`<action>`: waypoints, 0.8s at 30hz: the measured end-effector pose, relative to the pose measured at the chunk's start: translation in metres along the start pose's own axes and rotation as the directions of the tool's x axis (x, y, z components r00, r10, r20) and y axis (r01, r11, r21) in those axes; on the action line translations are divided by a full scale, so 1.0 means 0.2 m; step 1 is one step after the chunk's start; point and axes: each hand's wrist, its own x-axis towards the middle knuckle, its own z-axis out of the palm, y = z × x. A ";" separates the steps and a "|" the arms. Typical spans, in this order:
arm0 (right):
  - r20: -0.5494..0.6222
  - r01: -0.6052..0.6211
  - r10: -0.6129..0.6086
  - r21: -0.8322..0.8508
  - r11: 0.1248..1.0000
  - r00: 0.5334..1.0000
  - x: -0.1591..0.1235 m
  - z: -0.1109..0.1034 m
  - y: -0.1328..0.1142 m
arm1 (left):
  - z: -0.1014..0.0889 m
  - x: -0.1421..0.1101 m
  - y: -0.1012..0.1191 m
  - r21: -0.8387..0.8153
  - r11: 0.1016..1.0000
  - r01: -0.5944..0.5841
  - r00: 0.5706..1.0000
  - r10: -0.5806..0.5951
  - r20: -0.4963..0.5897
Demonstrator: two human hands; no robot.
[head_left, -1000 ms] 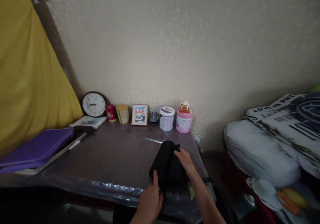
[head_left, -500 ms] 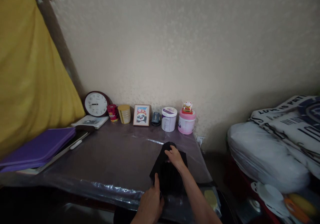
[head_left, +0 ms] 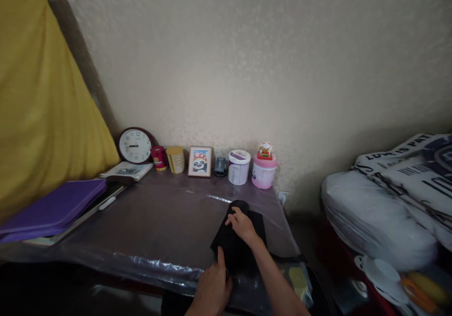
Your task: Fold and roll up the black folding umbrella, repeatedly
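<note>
A folded black cloth [head_left: 229, 240] lies near the front right of the table, and its exact kind does not show. My left hand [head_left: 212, 283] is at its near left edge, index finger stretched along the top and the other fingers curled at the cloth's near end. A ring shows on that hand. My right hand [head_left: 240, 224] rests on the upper part of the cloth, fingers loosely spread and pointing left, apparently not gripping the fabric. My right forearm covers part of the cloth's right side.
Along the wall stand a clock [head_left: 135, 145], a red can [head_left: 158, 158], a yellow-lidded container [head_left: 175, 159], a panda picture frame [head_left: 200, 161], a white tub [head_left: 239, 167] and a pink tub [head_left: 264, 174] topped by a cat figurine [head_left: 264, 150]. Purple folders [head_left: 56, 207] lie left; bagged bedding [head_left: 374, 217] sits right.
My right hand has let go of the cloth's raised right flap after bringing it over to the left, and now lies on top. The cloth is flatter. My left hand has stayed put.
</note>
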 end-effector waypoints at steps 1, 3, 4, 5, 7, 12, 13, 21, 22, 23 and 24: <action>-0.006 0.022 -0.022 -0.013 1.000 1.000 -0.01 0.01 0.00 | 0.00 0.00 0.00 -0.001 1.000 0.006 1.000 -0.006 0.006; -0.014 0.057 -0.057 -0.037 0.998 0.998 -0.03 0.02 0.00 | 0.01 -0.01 -0.01 -0.011 1.000 0.009 1.000 -0.009 0.005; -0.015 0.071 -0.072 -0.051 0.996 0.997 -0.04 0.03 0.01 | 0.01 -0.01 -0.01 -0.025 1.000 0.001 1.000 -0.001 -0.009; -0.014 0.082 -0.084 -0.066 0.994 0.996 -0.05 0.03 0.01 | 0.02 -0.02 -0.02 -0.042 0.999 -0.011 1.000 0.009 -0.027; -0.011 0.098 -0.099 -0.098 0.990 0.995 -0.05 0.03 0.01 | 0.02 -0.03 -0.02 -0.083 0.996 -0.026 0.998 0.021 -0.063; -0.007 0.129 -0.131 -0.156 0.979 0.991 -0.06 0.03 0.00 | 0.00 -0.03 -0.01 -0.105 0.992 -0.074 0.992 0.062 -0.113; -0.005 0.130 -0.132 -0.165 0.978 0.991 -0.06 0.03 0.00 | -0.01 -0.03 0.00 -0.074 0.994 -0.082 0.992 0.074 -0.103; -0.098 0.286 -0.296 -0.106 0.952 0.950 -0.17 0.00 -0.03 | 0.02 0.03 0.01 0.024 0.998 -0.063 0.996 0.065 -0.059; -0.111 0.344 -0.352 -0.089 0.935 0.929 -0.21 -0.01 -0.03 | 0.02 0.03 0.00 0.020 0.998 -0.060 0.996 0.061 -0.062; -0.114 0.396 -0.403 -0.078 0.915 0.908 -0.25 -0.01 -0.02 | 0.02 0.03 0.00 0.016 0.998 -0.054 0.997 0.055 -0.061; -0.111 0.437 -0.443 -0.076 0.896 0.890 -0.28 -0.02 -0.01 | 0.02 0.03 0.00 0.013 0.999 -0.046 0.997 0.047 -0.055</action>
